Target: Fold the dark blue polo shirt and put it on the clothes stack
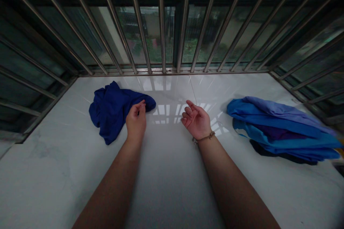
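The left hand (136, 120), centre-left of the frame, has its fingers pinched together at the edge of a crumpled dark blue garment (115, 111); whether cloth is actually caught between them cannot be told. The right hand (196, 120), centre, hovers palm-up with fingers loosely curled, holding nothing. Risk: the glossy white surface (166, 171) looks slick, so a weak pinch could let the cloth slide rather than lift. At right lies 1 pile of lighter blue clothes (279, 128), well apart from both hands. Metal window bars (161, 25) close the far edge; nothing stands between hands and garment.
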Available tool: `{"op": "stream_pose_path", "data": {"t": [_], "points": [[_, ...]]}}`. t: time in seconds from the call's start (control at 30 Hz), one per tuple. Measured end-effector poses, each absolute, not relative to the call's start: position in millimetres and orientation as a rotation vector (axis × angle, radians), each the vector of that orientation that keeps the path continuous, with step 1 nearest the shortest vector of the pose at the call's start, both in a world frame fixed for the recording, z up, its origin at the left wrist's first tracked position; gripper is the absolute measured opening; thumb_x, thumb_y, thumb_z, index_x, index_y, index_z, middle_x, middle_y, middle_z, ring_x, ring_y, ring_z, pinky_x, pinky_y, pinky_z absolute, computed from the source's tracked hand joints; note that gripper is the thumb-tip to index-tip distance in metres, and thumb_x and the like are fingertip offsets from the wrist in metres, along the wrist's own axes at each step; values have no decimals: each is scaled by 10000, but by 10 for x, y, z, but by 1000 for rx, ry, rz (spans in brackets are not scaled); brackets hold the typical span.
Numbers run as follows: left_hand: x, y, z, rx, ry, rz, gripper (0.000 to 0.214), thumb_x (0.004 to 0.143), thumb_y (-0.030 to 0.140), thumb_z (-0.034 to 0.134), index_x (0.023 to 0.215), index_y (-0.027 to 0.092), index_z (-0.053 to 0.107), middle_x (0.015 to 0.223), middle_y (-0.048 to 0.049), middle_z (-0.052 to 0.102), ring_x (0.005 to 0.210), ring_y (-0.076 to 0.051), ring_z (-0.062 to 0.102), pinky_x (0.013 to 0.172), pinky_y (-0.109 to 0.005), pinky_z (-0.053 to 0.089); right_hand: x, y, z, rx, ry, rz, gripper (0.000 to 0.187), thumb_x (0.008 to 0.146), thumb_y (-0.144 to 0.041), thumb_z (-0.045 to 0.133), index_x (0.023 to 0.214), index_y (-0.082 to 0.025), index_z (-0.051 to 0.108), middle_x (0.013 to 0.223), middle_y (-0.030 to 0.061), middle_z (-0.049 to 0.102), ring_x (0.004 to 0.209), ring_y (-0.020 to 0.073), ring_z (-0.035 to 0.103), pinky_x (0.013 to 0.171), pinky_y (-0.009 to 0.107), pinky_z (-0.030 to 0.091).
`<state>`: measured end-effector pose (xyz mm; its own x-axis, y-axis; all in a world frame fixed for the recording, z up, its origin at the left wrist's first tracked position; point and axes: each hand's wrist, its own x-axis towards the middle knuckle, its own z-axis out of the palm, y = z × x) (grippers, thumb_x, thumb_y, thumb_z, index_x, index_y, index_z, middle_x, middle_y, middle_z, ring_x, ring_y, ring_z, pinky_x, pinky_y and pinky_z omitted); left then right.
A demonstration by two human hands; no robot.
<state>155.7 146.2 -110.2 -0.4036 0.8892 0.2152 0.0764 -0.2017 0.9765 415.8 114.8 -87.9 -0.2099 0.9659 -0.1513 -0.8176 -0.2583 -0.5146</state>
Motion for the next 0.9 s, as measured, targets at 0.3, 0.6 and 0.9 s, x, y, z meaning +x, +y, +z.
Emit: {"op": "stream_pose_path", "data": {"t": [0.3, 0.6, 0.9], "points": [[1685, 1418, -1025, 1007, 1056, 1274, 424, 850, 587, 846, 702, 217, 703, 510, 48, 497, 461, -96, 408, 474, -228, 294, 4316, 1228, -865, -600, -262, 1693, 111, 923, -233, 714, 1029, -266, 709, 623, -108, 526, 534, 98, 517, 607, 216, 585], [1681, 1513, -980, 803, 1000, 1301, 537, 728, 603, 953, 680, 212, 589, 566, 94, 419, 445, -41, 311, 434, -190, 223, 5393, 1108, -10, -1734, -1104, 85, 367, 859, -395, 815, 1185, -262, 711, 1292, 124, 724, 1315, 342, 650, 1155, 596, 507], [1675, 1508, -999, 780, 975, 1284, 493, 756, 581, 951, 720, 213, 624, 526, 98, 416, 442, -58, 347, 446, -197, 256, 6447, 1102, -331, -2750, -824, -39, 240, 806, -379, 737, 996, -246, 801, 1220, 334, 757, 1287, 566, 689, 1047, 778, 426]]}}
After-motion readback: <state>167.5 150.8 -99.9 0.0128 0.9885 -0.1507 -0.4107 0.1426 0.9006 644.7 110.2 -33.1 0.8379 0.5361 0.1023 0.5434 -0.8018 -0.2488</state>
